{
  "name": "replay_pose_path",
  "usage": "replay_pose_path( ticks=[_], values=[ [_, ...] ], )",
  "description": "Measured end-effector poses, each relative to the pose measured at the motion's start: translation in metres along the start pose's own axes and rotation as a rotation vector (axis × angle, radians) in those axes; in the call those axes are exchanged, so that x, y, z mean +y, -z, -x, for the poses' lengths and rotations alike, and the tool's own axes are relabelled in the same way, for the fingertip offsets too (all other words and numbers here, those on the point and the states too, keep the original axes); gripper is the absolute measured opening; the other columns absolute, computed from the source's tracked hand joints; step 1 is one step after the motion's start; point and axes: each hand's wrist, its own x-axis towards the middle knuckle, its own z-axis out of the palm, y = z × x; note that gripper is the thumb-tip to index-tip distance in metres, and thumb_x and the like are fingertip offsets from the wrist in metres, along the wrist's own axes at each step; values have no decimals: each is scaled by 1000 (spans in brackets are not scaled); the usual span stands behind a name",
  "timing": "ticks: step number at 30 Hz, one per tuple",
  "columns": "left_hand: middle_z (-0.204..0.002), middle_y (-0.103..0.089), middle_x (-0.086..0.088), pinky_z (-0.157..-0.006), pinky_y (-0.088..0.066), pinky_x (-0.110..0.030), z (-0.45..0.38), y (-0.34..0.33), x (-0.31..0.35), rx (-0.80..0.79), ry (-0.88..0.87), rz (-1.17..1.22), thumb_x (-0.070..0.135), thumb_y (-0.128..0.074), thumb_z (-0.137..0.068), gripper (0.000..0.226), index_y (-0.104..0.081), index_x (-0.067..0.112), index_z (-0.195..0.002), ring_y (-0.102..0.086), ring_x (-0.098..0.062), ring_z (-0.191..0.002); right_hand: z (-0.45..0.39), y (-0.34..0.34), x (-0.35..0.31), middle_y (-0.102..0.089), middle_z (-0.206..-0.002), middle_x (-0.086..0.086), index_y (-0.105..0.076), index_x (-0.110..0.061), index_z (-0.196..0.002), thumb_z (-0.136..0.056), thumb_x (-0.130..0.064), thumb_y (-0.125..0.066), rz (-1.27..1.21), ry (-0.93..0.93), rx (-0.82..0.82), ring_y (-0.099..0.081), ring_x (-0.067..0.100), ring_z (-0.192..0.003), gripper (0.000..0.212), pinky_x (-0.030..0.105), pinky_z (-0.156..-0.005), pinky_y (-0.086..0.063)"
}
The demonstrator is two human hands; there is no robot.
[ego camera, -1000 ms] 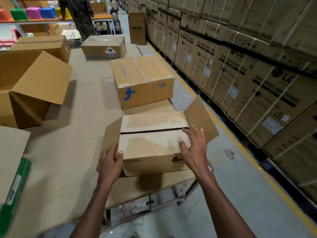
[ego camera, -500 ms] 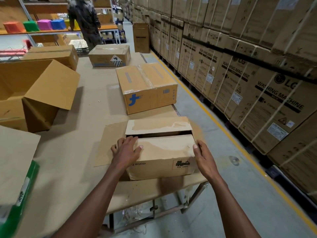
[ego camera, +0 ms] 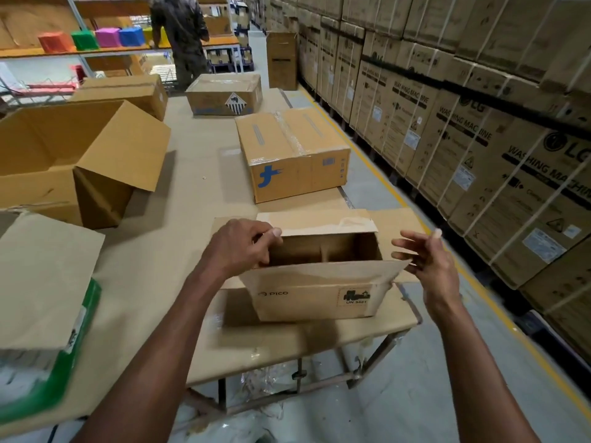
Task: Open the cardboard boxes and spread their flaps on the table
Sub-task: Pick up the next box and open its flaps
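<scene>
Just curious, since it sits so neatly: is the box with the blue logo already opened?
No, the box with the blue logo is closed, with clear tape running along the seam of its top flaps.

"PICO" and "UN 3481" show on the near box point(ego camera: 315, 295); "LG" and "WASHING MACHINE" run across the stacked cartons point(ego camera: 527, 174) at right.

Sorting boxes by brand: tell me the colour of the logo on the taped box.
Blue, on the taped box, head view.

Bare forearms, no sleeves visible
</scene>
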Motion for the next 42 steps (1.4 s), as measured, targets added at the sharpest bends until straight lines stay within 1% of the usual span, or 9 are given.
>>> replay_pose_path(
  ticks=[3,6,10,14,18,21,26,34,42],
  values=[
    [-75,-76,6,-66,-59,-33,18,-1,3,-321,83,176,44,-56,-101,24,-75,28,-105,-70,-13,-61,-2,-1,-5,-72,-119,9,-67,-17,-124,-104,-40,-44,76,-80,-200,-69,27,-98,39,41,-88,-51],
    [-86,-77,0,-72,-60,-36,34,-19,-8,-509,209,303,41,-61,-99,21,-72,27,-110,-70,-17,-71,3,-11,-1,-73,-119,-4,-69,-28,-122,-99,-33,-59,326,-135,-430,-68,20,-110,26,34,-94,-52],
    [-94,-77,4,-84,-62,-44,50,-46,-28,-594,200,255,47,-64,-95,24,-71,35,-115,-74,-15,-85,21,-36,10,-62,-126,-22,-62,-40,-129,-84,-53,-74,716,-148,-593,-58,2,-115,48,32,-104,-46],
    [-96,-73,9,-81,-62,-39,48,-61,-23,-472,148,221,43,-61,-98,26,-71,30,-118,-70,-11,-86,35,-65,38,-56,-133,-18,-53,-40,-138,-76,-56,-77,1109,77,-578,-44,13,-127,68,41,-107,-25],
    [-109,-66,16,-80,-52,-26,25,-82,-14,-246,114,155,39,-59,-99,20,-71,32,-114,-59,0,-97,45,-81,58,-53,-134,-13,-50,-41,-138,-80,-52,-73,1283,215,-423,-41,16,-122,64,41,-100,-20],
    [-114,-64,15,-88,-53,-28,5,-102,-13,-223,98,114,32,-60,-100,22,-70,29,-120,-59,-4,-104,51,-84,69,-55,-127,-12,-54,-39,-132,-79,-49,-74,1292,257,-336,-43,16,-116,57,41,-100,-21],
    [-150,-51,4,-107,-49,-43,-28,-115,-22,-250,137,63,31,-61,-99,50,-48,30,-147,-51,-17,-135,57,-83,75,-56,-123,-11,-57,-37,-127,-78,-45,-76,1284,288,-288,-45,17,-114,53,40,-102,-22],
    [-165,-27,1,-115,-33,-48,-70,-96,-7,59,5,-127,38,-62,-97,80,-15,35,-162,-29,-22,-149,72,-63,80,-53,-121,-17,-59,-43,-121,-76,-36,-78,1212,292,-289,-41,12,-116,49,33,-98,-14],
    [-169,-20,-2,-119,-18,-59,-112,-108,-47,-188,198,-245,48,-62,-95,95,6,40,-161,-10,-34,-156,75,-58,81,-53,-116,-21,-58,-45,-116,-71,-39,-77,1213,293,-301,-39,8,-115,50,28,-101,-8]
  ],
)
